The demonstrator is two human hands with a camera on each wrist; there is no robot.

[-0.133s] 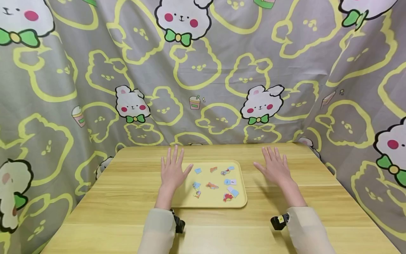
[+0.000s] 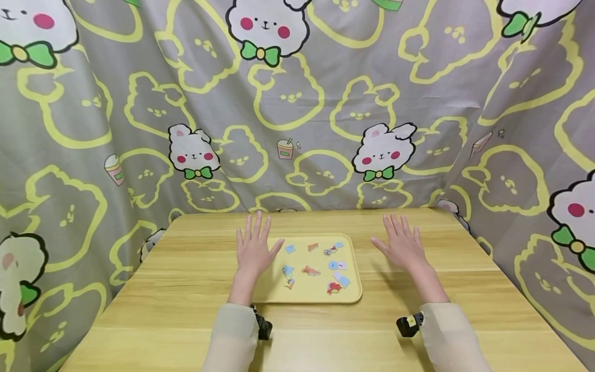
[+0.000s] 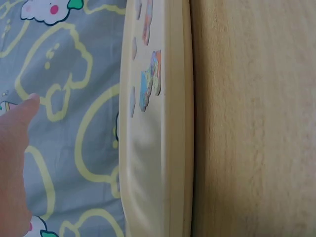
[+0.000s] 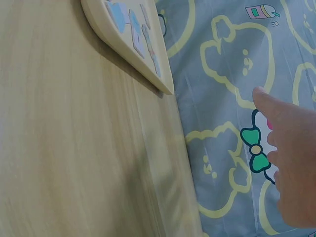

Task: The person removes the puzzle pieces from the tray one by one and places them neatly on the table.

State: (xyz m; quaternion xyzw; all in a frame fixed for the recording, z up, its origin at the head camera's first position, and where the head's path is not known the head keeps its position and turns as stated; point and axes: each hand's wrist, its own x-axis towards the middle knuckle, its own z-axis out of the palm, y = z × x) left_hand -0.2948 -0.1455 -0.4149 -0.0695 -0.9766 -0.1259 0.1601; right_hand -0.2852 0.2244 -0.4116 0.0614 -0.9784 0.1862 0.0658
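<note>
My left hand [image 2: 253, 251] is held over the left part of a shallow yellow tray [image 2: 307, 296], fingers straight and spread, holding nothing. To the right of the tray, above the wooden table, my right hand [image 2: 403, 248] has its fingers extended and likewise holds nothing. Several small flat printed pieces lie scattered in the tray. Among them are an orange piece [image 2: 311, 271], a red one [image 2: 333, 288], a light blue one [image 2: 290, 249] and a blue and yellow pair [image 3: 150, 81] closest to the left hand. The tray's left end is hidden behind my left hand and forearm.
The wooden table [image 2: 186, 289] reaches back to a grey curtain [image 2: 297, 113] with yellow outlines and white cartoon animals, which also hangs at both sides. A small black camera [image 2: 264, 327] sits at the left wrist, another black camera [image 2: 409, 326] at the right.
</note>
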